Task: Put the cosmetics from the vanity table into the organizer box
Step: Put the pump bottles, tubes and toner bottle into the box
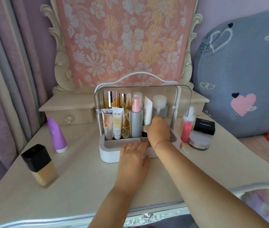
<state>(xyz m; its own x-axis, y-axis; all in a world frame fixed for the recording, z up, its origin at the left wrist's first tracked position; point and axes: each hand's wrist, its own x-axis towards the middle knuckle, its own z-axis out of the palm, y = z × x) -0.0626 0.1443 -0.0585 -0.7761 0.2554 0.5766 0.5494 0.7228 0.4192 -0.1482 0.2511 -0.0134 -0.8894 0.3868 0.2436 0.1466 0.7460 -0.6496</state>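
A white organizer box (109, 155) with a clear raised lid stands mid-table. Inside stand gold tubes, a silver tube (107, 124), a BB tube (117, 123), a grey pink-capped spray bottle (136, 122), a white tube (148, 112) and a clear bottle (159, 106). My right hand (159, 130) is inside the box, fingers closed on the white tube's lower part. My left hand (133, 163) rests flat on the box's front edge. On the table lie a foundation bottle (39, 165), a purple tube (56, 134), a pink bottle (187, 125), a black compact (204, 126) and a glass jar (199, 140).
Small drawers (68, 112) and a mirror covered with floral cloth (124, 40) stand behind the box. Curtains hang at the left. A grey heart-patterned pillow (242, 71) lies to the right. Crystal knobs (148, 215) line the table's front edge.
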